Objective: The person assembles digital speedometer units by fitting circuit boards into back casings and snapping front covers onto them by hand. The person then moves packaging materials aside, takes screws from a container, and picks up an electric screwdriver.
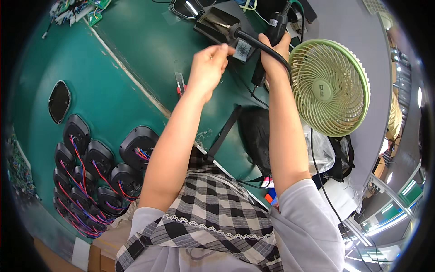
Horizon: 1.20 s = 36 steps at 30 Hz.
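My right hand [275, 56] is wrapped round a black electric screwdriver [274, 31], its bit pointing down toward the table. A cord leaves its upper end. The black cable of a soldering iron [248, 37] curves across my right hand and wrist. That iron rests in a dark stand [213, 22], with a greyish sponge [243, 50] at the stand's near corner. Just left of the sponge is my left hand [209, 69], fingers curled and thumb against the index finger. Whatever it may pinch is too small to make out. Red-handled pliers [180, 86] lie beside my left wrist.
Several black speaker-like housings [102, 156] with red and blue wires crowd the left front. A black oval part [60, 102] lies beyond them. Circuit boards [93, 13] are far left. On the right stands a green fan [324, 90]; a black bag [254, 136] sits between my forearms.
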Motion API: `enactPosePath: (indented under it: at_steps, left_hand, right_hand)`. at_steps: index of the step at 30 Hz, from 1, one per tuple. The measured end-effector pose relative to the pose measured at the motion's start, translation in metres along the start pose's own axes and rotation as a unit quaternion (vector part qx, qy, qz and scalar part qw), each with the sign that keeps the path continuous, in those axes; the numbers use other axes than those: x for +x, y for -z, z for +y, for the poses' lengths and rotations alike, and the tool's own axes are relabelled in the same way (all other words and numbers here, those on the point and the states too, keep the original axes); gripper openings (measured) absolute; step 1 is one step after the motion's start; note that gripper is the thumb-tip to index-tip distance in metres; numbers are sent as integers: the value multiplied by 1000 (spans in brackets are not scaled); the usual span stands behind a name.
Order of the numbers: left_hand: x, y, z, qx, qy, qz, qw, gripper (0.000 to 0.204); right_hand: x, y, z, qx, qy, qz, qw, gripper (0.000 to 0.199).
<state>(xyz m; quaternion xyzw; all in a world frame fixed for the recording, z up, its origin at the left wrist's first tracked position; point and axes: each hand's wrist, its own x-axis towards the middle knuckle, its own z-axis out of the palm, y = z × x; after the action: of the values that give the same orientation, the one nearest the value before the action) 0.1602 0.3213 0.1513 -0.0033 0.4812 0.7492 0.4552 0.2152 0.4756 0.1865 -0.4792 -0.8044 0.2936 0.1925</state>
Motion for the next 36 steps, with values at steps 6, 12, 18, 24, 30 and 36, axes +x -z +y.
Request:
enactPosePath:
  at_steps: [6, 12, 18, 24, 30, 36]
  left_hand:
    - [28, 3, 19, 79, -45, 36, 995, 30]
    - [40, -3, 22, 108, -81, 55, 989, 29]
    - [36, -7, 24, 119, -56, 62, 989, 30]
    - [36, -5, 25, 110, -54, 55, 991, 30]
    - [31, -5, 25, 104, -44, 51, 992, 31]
    - [32, -6, 25, 101, -36, 49, 993, 31]
  right_hand:
    - [-3, -16, 17, 112, 7, 6, 994, 71]
    - [5, -40, 31, -57, 13, 90, 994, 75]
    - [4, -50, 49, 9, -43, 94, 995, 73]
    - [-110, 24, 5, -13, 120, -211, 970, 67]
    - [-108, 133, 2, 543, -15, -430, 721, 37]
    - [-42, 41, 27, 78, -36, -155, 984, 45]
